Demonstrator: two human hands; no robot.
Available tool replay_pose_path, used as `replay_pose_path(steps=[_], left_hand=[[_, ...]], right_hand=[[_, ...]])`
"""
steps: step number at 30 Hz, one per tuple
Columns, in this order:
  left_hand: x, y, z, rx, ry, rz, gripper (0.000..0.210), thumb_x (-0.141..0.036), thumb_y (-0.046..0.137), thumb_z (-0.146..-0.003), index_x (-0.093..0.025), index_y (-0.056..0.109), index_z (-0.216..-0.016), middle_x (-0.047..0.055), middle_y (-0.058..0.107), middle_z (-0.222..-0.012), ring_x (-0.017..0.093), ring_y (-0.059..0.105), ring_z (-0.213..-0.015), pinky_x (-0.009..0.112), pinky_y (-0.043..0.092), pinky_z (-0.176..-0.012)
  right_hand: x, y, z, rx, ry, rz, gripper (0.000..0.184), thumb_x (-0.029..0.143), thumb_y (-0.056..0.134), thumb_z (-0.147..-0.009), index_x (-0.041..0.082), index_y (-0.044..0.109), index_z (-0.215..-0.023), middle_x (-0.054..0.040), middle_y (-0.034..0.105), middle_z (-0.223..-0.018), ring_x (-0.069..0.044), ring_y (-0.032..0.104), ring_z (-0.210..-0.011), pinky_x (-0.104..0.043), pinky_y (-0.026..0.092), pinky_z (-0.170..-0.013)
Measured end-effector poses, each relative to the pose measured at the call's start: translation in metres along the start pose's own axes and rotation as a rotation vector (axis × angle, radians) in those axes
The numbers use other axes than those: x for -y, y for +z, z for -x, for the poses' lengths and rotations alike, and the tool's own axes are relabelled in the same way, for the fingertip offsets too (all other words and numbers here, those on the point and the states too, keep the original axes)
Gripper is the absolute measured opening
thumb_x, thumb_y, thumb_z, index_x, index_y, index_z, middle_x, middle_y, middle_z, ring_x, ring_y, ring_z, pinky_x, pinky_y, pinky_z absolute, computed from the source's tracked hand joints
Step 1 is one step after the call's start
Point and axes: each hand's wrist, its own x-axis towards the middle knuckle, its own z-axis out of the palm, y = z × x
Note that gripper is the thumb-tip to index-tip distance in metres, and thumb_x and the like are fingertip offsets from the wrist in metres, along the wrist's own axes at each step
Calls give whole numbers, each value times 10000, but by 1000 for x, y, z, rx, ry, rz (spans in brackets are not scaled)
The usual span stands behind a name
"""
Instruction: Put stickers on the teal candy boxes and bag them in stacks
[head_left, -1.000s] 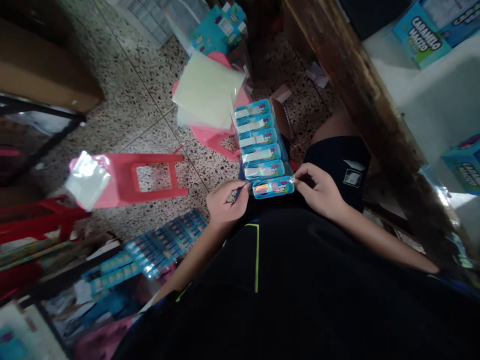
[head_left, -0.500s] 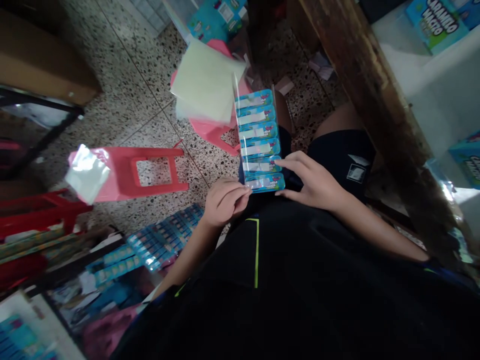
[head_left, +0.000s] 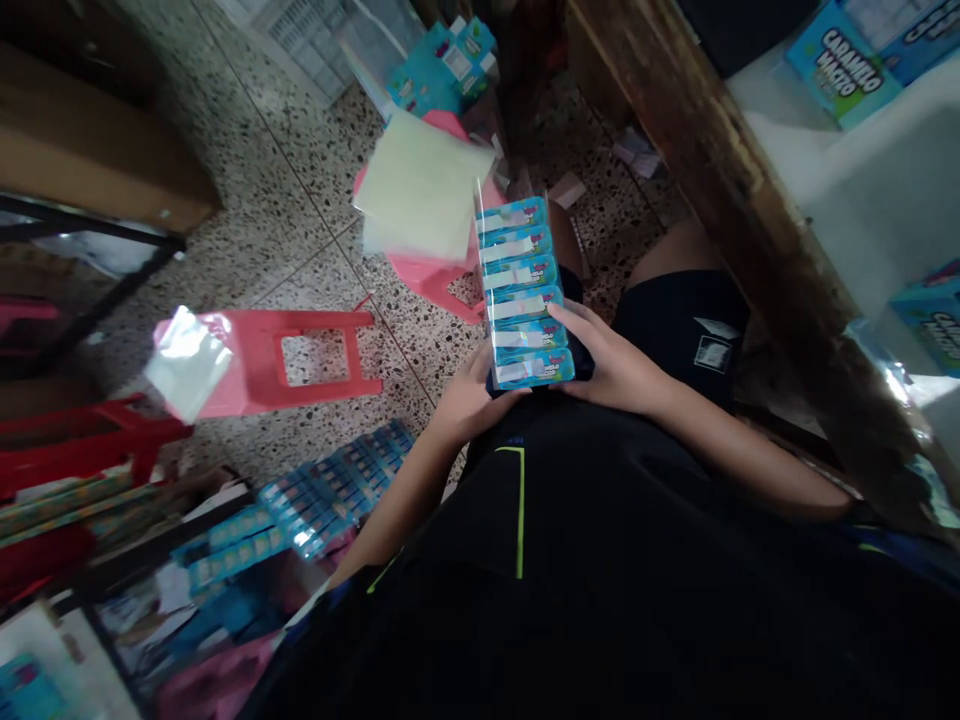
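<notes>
A row of several small blue candy boxes in clear plastic film (head_left: 527, 303) rests at my lap, with white strips across the boxes. The film stands up past the row's far end. My left hand (head_left: 472, 395) grips the near left corner, thumb along the bottom edge and fingers partly hidden behind the pack. From the other side, my right hand (head_left: 619, 360) holds the pack's right edge, its index fingertip on a box and its thumb at the near corner. Beyond the pack, pale plastic sheets (head_left: 424, 185) lie on a pink stool (head_left: 420, 275).
Another pink stool (head_left: 259, 345) lies on its side at left, with shiny clear film (head_left: 187, 362) on it. Wrapped blue packs (head_left: 337, 490) are stacked at lower left. A worn wooden table edge (head_left: 750, 180) runs along my right, with blue caramel boxes (head_left: 844, 65) behind it.
My left hand has gone from pinching the film at the near corner to holding the pack's left side. My right index finger has moved slightly farther up the pack.
</notes>
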Motion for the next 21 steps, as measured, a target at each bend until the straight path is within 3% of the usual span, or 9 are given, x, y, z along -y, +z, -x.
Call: replay_pose_path(steps=[3,6,9,11,13,15,18,21], left_hand=[[-3,0,3,8,-78,-89,473,-512,733,-897,-231,665,-1271,131,716,-1307,323,684,-1234,488,568,-1046],[0,9,5,-48,-138,-165,352,-459,731,-905,-227,714,-1170,101,776,-1159,298,743,-1091,440,601,-963],[4,18,4,-161,-164,-216,336,-443,766,-869,-213,738,-1113,92,793,-1003,282,763,-946,411,608,-895],[5,16,2,-189,-172,-213,356,-449,767,-861,-210,739,-1123,96,789,-1005,281,759,-947,417,602,-907],[8,6,1,-152,-160,-132,490,-498,790,-833,-218,709,-1227,109,772,-1139,295,740,-1071,445,578,-992],[15,-11,-1,-41,-103,55,771,-607,847,-739,-236,628,-1379,134,709,-1323,314,687,-1224,468,544,-1072],[30,-33,-11,94,-11,407,1112,-817,807,-621,-266,475,-1528,190,592,-1488,325,645,-1306,456,563,-1048],[36,-38,-33,-105,-51,568,955,-923,393,-845,-274,428,-1546,218,552,-1523,281,669,-1269,429,596,-957]], right_hand=[[6,1,3,-5,-8,21,1011,211,735,-891,445,129,-1666,-81,251,-1714,-342,269,-1599,-645,342,-1258],[9,4,4,24,15,46,1055,188,750,-876,420,103,-1676,-103,221,-1726,-373,257,-1599,-648,349,-1257],[9,5,2,44,20,79,1111,173,775,-852,399,72,-1682,-125,216,-1727,-395,270,-1591,-661,358,-1247],[9,5,1,41,18,96,1120,208,809,-835,385,98,-1682,-137,231,-1722,-405,278,-1586,-673,356,-1241],[8,4,0,22,19,73,1128,313,861,-805,361,149,-1679,-152,260,-1711,-415,280,-1582,-679,344,-1242],[5,2,1,-26,40,-30,1154,463,867,-794,340,138,-1680,-168,293,-1698,-401,310,-1572,-664,336,-1247],[-3,0,-2,-138,80,-241,1152,662,770,-821,306,92,-1682,-183,288,-1702,-361,318,-1575,-623,291,-1273],[-15,2,-17,-148,112,-394,1097,835,632,-810,283,214,-1661,-159,234,-1734,-347,251,-1603,-590,256,-1290]])
